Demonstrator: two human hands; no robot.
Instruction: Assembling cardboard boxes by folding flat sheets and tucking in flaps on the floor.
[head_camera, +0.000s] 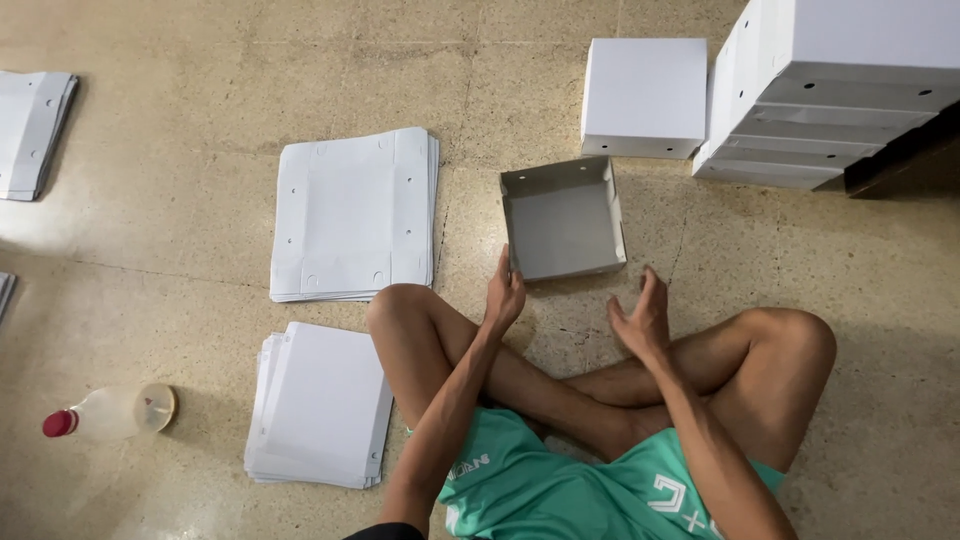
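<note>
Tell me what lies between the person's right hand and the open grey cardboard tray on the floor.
Only bare speckled floor separates the right hand from the open grey cardboard tray in the head view; the left hand touches the tray's near corner.

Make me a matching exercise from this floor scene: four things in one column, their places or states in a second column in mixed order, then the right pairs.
Things:
1. open box tray
2. closed white box
3. plastic bottle
4. punched flat sheets

Places or states:
A. lying on its side, far left on the floor
B. stacked flat, left of the tray
C. touched at its near corner by the left hand
D. shut, behind the tray, beside the tall box stack

Pairs: 1-C, 2-D, 3-A, 4-B
</note>
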